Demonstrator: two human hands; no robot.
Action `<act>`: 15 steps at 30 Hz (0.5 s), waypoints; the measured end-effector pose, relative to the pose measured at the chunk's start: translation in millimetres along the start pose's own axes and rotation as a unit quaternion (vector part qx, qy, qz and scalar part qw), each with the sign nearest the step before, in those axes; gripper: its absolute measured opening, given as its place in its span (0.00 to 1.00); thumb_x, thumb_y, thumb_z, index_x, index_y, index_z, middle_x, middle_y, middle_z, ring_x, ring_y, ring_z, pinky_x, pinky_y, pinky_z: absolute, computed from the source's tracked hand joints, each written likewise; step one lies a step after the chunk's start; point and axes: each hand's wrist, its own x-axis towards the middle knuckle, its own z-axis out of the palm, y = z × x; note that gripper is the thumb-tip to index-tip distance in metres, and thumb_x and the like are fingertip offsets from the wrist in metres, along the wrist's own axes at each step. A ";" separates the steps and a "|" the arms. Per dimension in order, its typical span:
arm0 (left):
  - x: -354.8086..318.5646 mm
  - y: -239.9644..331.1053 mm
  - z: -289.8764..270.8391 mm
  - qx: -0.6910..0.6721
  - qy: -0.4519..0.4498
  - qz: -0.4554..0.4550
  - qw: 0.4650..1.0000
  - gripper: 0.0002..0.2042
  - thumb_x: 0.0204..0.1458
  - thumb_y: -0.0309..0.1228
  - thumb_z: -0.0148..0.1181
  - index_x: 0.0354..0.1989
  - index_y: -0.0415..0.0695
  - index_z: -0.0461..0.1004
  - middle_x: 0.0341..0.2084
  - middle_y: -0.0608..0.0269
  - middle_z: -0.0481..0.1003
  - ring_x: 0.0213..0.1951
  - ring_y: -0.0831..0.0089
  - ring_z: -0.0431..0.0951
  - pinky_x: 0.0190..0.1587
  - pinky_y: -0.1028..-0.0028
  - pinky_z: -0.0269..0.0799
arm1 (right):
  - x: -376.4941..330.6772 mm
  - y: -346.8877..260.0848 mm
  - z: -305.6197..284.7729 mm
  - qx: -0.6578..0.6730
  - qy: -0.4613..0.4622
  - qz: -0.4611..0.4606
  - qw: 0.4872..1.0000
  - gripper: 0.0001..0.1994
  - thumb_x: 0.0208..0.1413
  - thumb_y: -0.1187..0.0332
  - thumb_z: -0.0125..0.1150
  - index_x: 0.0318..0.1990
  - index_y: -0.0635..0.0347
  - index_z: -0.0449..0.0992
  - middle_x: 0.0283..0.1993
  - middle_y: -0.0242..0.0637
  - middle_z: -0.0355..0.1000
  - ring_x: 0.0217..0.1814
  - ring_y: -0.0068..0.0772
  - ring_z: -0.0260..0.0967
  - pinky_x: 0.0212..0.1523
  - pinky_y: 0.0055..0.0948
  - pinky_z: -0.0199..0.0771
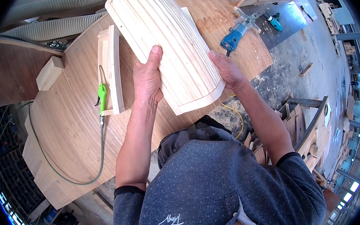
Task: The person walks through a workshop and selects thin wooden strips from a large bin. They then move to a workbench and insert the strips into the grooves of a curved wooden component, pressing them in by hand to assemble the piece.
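Head view shows your left hand [147, 79] and right hand [226, 69] clamped on opposite edges of a pale, curved slatted wood panel [165, 41], thumbs on top, held above the round plywood table [65, 122] beside a green air tool [102, 95].

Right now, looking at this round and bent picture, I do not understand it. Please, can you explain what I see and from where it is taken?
A camera worn on a person's head looks down; its wide lens bends edges. Both bare hands grip a curved panel of pale wood slats: the left hand on one long edge, the right hand on the other. Below is a wooden workbench. On it lie a smaller curved wooden frame, a green air tool with hose, a wood block and a blue power tool.
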 end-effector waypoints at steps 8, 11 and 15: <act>-1.1 3.8 5.6 0.011 -0.005 0.001 1.000 0.37 0.57 0.47 0.64 0.63 0.29 0.59 0.53 0.45 0.74 0.51 0.61 0.79 0.53 0.65 0.80 | -1.6 -2.5 -2.0 -0.002 -0.001 -0.012 1.000 0.27 0.68 0.53 0.51 0.61 0.70 0.66 0.57 0.41 0.74 0.54 0.27 0.74 0.56 0.28 0.75; -1.0 8.9 8.1 0.003 -0.014 -0.010 1.000 0.37 0.58 0.48 0.61 0.65 0.30 0.57 0.55 0.45 0.73 0.52 0.61 0.79 0.53 0.65 0.79 | -4.4 -10.7 2.1 -0.004 0.006 -0.004 1.000 0.27 0.67 0.53 0.52 0.62 0.70 0.66 0.57 0.43 0.74 0.54 0.29 0.75 0.55 0.29 0.76; 0.6 10.7 5.0 -0.073 -0.028 -0.064 0.995 0.33 0.62 0.47 0.56 0.65 0.30 0.57 0.55 0.44 0.72 0.53 0.59 0.78 0.54 0.62 0.79 | -14.3 -35.6 18.0 0.025 -0.014 0.021 0.999 0.29 0.64 0.53 0.56 0.62 0.69 0.66 0.56 0.45 0.74 0.53 0.32 0.76 0.54 0.31 0.77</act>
